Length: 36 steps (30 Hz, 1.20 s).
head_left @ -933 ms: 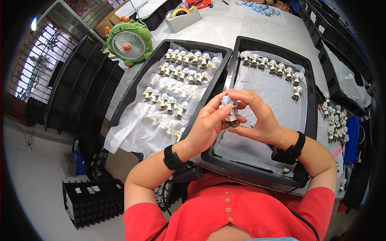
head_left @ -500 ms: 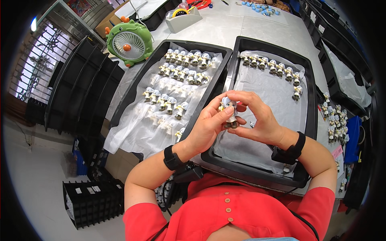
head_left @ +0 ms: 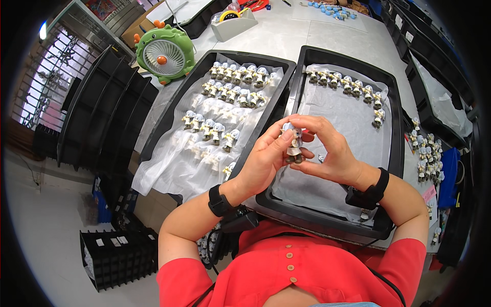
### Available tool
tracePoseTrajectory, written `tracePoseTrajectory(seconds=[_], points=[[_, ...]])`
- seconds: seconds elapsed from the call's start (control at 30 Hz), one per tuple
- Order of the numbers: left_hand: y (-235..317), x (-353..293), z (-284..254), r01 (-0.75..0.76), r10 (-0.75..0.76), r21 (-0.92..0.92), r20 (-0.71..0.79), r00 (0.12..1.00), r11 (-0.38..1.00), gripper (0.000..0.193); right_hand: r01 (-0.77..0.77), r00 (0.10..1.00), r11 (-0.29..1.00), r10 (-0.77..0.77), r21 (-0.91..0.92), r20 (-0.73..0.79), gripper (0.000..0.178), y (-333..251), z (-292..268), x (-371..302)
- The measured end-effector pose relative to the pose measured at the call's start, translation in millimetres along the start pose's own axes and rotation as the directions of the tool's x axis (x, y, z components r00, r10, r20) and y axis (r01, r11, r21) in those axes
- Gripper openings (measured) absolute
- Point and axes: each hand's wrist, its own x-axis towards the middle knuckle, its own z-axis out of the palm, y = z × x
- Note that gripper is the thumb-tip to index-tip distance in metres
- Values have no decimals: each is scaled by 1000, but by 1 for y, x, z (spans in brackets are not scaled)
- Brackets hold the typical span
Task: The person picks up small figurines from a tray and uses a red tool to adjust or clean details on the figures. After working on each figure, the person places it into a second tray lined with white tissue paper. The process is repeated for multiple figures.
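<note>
Between both hands I hold a small figurine (head_left: 294, 144) with pale hair, a white outfit and dark feet, upright over the near left part of the right tray. My left hand (head_left: 263, 156) is closed on its left side, the thumb lying near its head. The fingers of my right hand (head_left: 330, 153) curl round its other side, at the head and the feet. The right black tray (head_left: 396, 133) is lined with white paper; similar figurines (head_left: 347, 84) stand in a row along its far end. The left black tray (head_left: 209, 59) bears several rows of figurines (head_left: 205, 128) on white sheeting.
A green fan (head_left: 162, 53) and a tape dispenser (head_left: 232, 25) stand beyond the left tray. More figurines (head_left: 428, 158) cluster on the table at the right, near a blue bin (head_left: 449, 176). Stacked black trays (head_left: 97, 107) rise at the left, and a black crate (head_left: 117, 258) sits on the floor.
My left thumb has shifted slightly up toward the figurine's head, and the figurine seems turned a little. Both arms and the trays stay where they were.
</note>
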Motion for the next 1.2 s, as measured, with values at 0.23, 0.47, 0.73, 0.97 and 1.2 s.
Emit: tracePoseTrajectory(seconds=[0.23, 0.47, 0.73, 0.97, 1.2], points=[[1, -1, 3, -25, 25, 33, -6, 1000, 999, 51, -8, 1000, 1000, 8, 8, -7, 69, 0, 0, 0], [2, 0, 3, -43, 43, 16, 8, 999, 999, 54, -32, 999, 999, 32, 4, -11, 71, -2, 0, 0], [2, 0, 2, -49, 49, -4, 25, 998, 999, 54, -33, 999, 999, 33, 6, 5, 72, -1, -1, 0], [3, 0, 3, -22, 22, 0, -2, 1000, 1000, 49, -26, 1000, 1000, 26, -9, -17, 72, 0, 1, -1], [1, 3, -1, 27, -32, -76, -59, 998, 997, 43, -26, 999, 1000, 25, -13, -37, 75, 1, 0, -1]])
